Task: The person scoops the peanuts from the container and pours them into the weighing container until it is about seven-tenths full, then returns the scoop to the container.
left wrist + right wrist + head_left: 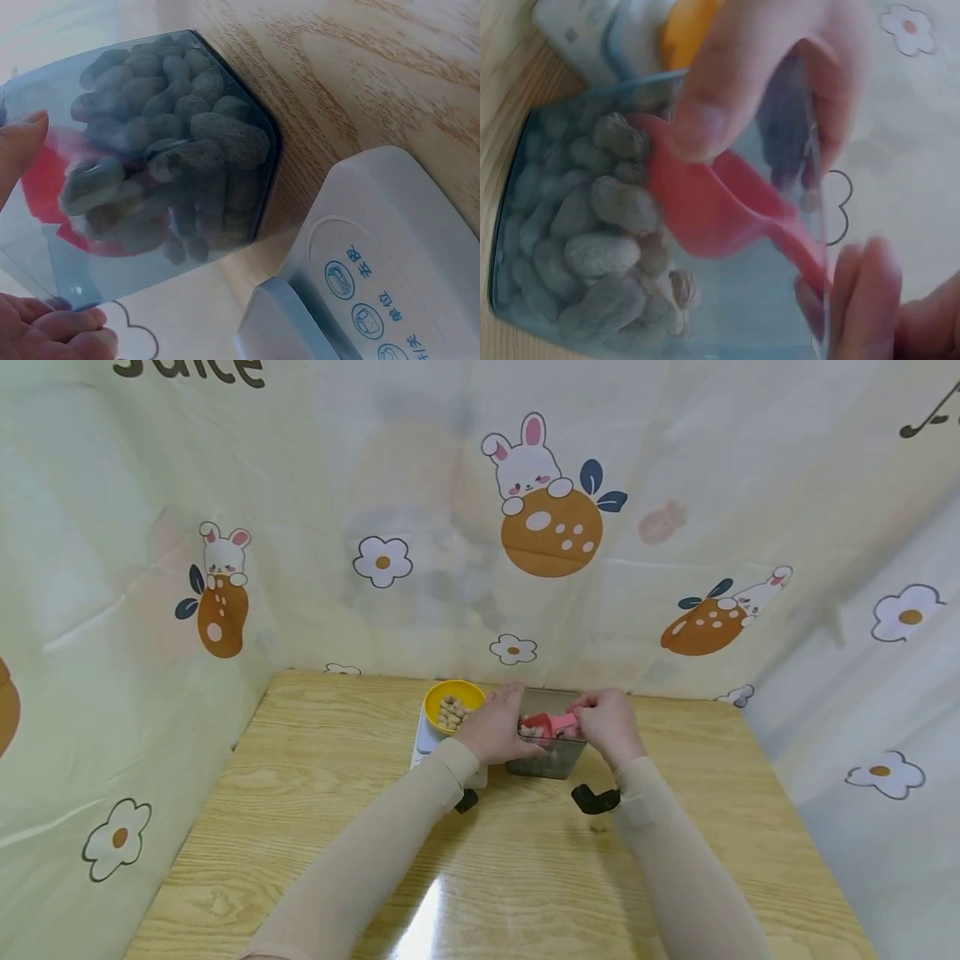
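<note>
My left hand (495, 727) grips the upper left side of a clear grey plastic container (547, 766), its thumb over the near wall. Unshelled peanuts (604, 251) fill the lower part of the container. With my right hand (611, 727) I hold the handle of a pink scoop (709, 214) at the container's right rim. The scoop's bowl is down inside, tilted against the peanuts, with several of them around its mouth. To the left, beside my left hand, a yellow bowl (467, 688) with peanuts in it sits on a white kitchen scale (405, 217).
Under everything is a wood-grain table (480, 877), with a printed curtain (442, 610) rising along its back and sides. Black wrist mounts (596, 799) stick out below the hands. A small tan bit (597, 827) lies near my right wrist.
</note>
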The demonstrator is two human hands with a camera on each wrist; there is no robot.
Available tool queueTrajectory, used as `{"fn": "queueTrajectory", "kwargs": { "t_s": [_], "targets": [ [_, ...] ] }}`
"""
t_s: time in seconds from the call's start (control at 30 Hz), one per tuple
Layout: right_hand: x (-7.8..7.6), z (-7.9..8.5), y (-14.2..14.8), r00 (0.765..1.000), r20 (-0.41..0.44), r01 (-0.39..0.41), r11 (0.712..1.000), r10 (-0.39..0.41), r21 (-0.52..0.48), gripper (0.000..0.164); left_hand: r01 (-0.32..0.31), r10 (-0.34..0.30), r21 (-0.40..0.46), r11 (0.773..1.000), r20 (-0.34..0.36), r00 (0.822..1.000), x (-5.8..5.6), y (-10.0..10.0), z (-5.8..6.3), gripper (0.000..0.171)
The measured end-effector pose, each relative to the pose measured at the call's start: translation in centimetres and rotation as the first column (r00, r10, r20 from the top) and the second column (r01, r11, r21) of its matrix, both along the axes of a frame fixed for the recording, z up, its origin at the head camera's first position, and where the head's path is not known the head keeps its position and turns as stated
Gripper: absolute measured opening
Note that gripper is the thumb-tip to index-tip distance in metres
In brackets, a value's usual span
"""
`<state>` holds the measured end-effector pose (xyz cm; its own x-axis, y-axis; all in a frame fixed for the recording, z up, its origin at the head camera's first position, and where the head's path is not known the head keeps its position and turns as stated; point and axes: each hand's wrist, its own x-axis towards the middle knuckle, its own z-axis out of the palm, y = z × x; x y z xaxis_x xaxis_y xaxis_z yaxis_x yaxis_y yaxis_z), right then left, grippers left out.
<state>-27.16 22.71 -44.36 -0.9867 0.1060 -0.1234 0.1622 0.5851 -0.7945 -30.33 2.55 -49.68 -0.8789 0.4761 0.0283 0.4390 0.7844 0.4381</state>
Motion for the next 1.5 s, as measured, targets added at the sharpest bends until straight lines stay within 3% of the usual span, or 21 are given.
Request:
{"fn": "queueTrajectory", "kwargs": {
  "t_s": [0.13,0.27,0.4,0.53,0.7,0.83,0.93,1.17,1.27,1.4,1.5],
  "targets": [
    [0.1,-0.2,-0.4,0.995,-0.053,-0.079,0.989,0.086,0.123,0.029,-0.006,0.006,0.008,1.000,0.000,1.000,0.0,0.2,0.1,0.121],
    [0.0,-0.3,-0.9,0.994,-0.058,-0.080,0.987,0.089,0.139,0.029,-0.009,0.009,0.015,1.000,-0.006,1.000,0.0,0.3,0.0,0.121],
    [-0.1,-0.3,-0.9,0.999,-0.015,-0.037,0.997,0.038,0.073,0.031,-0.012,0.012,0.017,1.000,-0.001,1.000,0.1,0.2,-0.1,0.120],
    [0.0,-0.5,-0.7,0.999,0.044,0.035,0.998,-0.032,-0.056,0.035,-0.017,0.017,0.017,1.000,0.011,1.000,0.3,0.2,-0.3,0.121],
    [0.4,-0.7,-0.1,0.991,0.076,0.123,0.968,-0.109,-0.219,0.037,-0.007,0.007,0.009,1.000,0.002,1.000,0.4,0.1,-0.4,0.121],
    [0.5,-0.6,0.2,0.988,0.092,0.146,0.934,-0.122,-0.326,0.037,-0.012,0.012,0.018,1.000,-0.001,1.000,0.3,0.1,-0.3,0.120],
    [0.5,-0.6,0.2,0.988,0.090,0.151,0.931,-0.128,-0.331,0.036,-0.008,0.008,0.027,1.000,0.001,1.000,0.3,0.0,-0.2,0.120],
    [1.0,-0.7,-1.2,0.996,0.006,0.085,0.980,-0.086,-0.180,0.031,-0.010,0.010,0.024,1.000,0.006,1.000,0.2,-0.1,0.0,0.119],
    [1.1,-0.7,-1.8,0.997,-0.025,0.071,0.987,-0.075,-0.144,0.030,-0.011,0.011,0.038,0.999,0.000,1.000,0.2,-0.1,0.2,0.118],
    [1.2,-0.6,-1.7,0.995,-0.003,0.094,0.969,-0.097,-0.228,0.032,-0.006,0.006,0.026,1.000,-0.008,1.000,0.2,0.0,0.2,0.118],
    [1.3,-0.7,-1.0,0.991,0.034,0.135,0.928,-0.132,-0.347,0.034,-0.005,0.005,0.017,1.000,-0.013,1.000,0.2,0.1,0.0,0.119]
  ]
}}
